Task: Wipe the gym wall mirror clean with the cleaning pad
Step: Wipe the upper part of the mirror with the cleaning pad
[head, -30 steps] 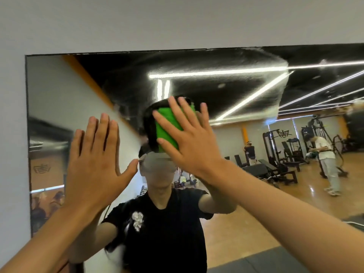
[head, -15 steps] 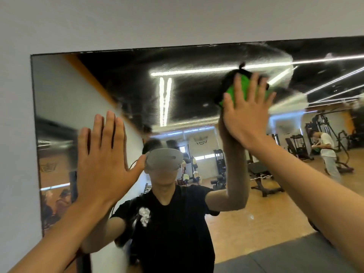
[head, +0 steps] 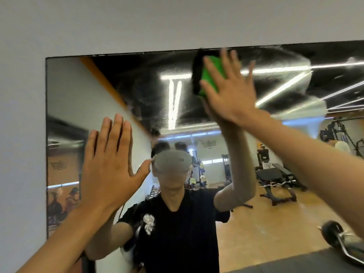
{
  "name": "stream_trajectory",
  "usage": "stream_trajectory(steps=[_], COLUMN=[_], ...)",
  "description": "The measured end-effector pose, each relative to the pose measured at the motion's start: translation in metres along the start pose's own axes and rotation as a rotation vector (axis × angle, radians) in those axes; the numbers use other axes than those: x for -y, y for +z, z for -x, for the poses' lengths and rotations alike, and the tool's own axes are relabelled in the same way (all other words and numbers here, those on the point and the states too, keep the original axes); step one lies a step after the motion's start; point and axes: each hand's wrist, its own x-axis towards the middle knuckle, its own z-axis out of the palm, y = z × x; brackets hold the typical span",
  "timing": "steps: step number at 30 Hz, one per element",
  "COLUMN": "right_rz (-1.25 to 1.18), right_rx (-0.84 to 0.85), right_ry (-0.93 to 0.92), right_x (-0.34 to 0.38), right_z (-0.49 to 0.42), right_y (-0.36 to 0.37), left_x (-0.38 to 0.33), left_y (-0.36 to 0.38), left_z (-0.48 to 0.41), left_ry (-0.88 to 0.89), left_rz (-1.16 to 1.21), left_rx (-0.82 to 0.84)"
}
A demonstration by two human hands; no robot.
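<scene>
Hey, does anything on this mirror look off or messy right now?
Yes. The upper part of the mirror carries a hazy, streaked film around the green cleaning pad under the right hand; reflected ceiling lights smear there. Lower down looks clear.

Bare mirror (head: 285, 223) glass right of the left hand (head: 110, 166) (flat against it), unobstructed.

Single view only: head-worn wide-angle camera, no second view for overlap. Faces forward, tilted slightly upward, straight at wall mirror (head: 197, 119) from close range. Mirror top edge and left edge in frame; white wall (head: 137, 22) fills top and left margins. Both forearms enter from bottom corners. Mirror reflection shows wearer head-on, gym room behind camera. Wide-angle distortion bends straight edges near frame borders.
</scene>
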Motion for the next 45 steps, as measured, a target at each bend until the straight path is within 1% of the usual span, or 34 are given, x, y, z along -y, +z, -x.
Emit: stream_trajectory(steps=[2,4,6,8,13,16,19,21,22,24,27,29,30,32,34,36,40,42,44,45], right_rz=[0.001,-0.027,-0.055,-0.072,-0.059,-0.029,0.003,0.015,0.022,0.036,0.022,-0.008,-0.019,-0.034,-0.047,-0.044,-0.012,0.002,0.014,0.02], right_rx=[0.009,0.012,-0.008,-0.036,-0.057,-0.053,-0.032,-0.031,-0.029,-0.016,0.0,0.012,0.005,-0.032,-0.06,-0.049,-0.034,-0.008,0.003,-0.001], right_ry=[0.157,0.32,0.442,0.452,0.149,-0.093,-0.292,-0.35,-0.339,-0.233,0.035,0.192,0.257,0.36,0.379,0.275,-0.038,-0.192,-0.321,-0.353], right_x=[-0.048,-0.072,-0.06,-0.026,0.096,0.154,0.15,0.121,0.104,0.058,-0.022,-0.055,-0.058,-0.041,-0.007,0.036,0.118,0.126,0.103,0.087], right_z=[-0.008,-0.012,-0.017,-0.025,-0.032,-0.011,0.004,0.005,0.004,0.0,-0.002,0.0,0.0,-0.002,-0.007,-0.012,-0.003,0.008,0.014,0.016], right_y=[-0.009,-0.013,-0.011,-0.008,0.002,0.012,0.014,0.011,0.009,0.004,-0.006,-0.01,-0.009,-0.005,-0.002,-0.001,0.007,0.01,0.007,0.006], left_x=[0.001,-0.001,-0.003,-0.003,-0.001,0.0,0.002,0.002,0.002,0.001,-0.003,-0.005,-0.005,-0.004,-0.005,-0.006,-0.005,-0.003,-0.001,0.0], left_y=[0.0,0.0,-0.001,-0.001,0.0,0.001,0.002,0.001,0.0,-0.001,-0.002,-0.002,-0.002,-0.001,-0.001,-0.002,-0.003,-0.003,-0.002,-0.003], left_z=[0.0,0.0,0.0,0.0,0.001,0.0,0.0,0.001,0.001,0.001,0.0,0.001,0.001,0.0,-0.001,-0.001,0.0,0.0,0.001,0.001], left_ry=[-0.001,-0.003,-0.008,-0.007,-0.005,0.002,0.006,0.013,0.014,0.01,-0.007,-0.015,-0.015,-0.014,-0.016,-0.017,-0.015,-0.002,0.006,0.005], left_rz=[-0.002,-0.001,0.001,-0.002,0.01,0.017,0.009,0.001,-0.003,-0.012,-0.013,-0.009,-0.01,-0.008,-0.008,-0.009,-0.003,-0.008,-0.004,-0.003], left_rx=[0.006,0.0,-0.01,-0.007,-0.006,-0.015,-0.021,-0.024,-0.025,-0.022,-0.012,-0.014,-0.019,-0.028,-0.03,-0.03,-0.032,-0.02,-0.013,-0.01])
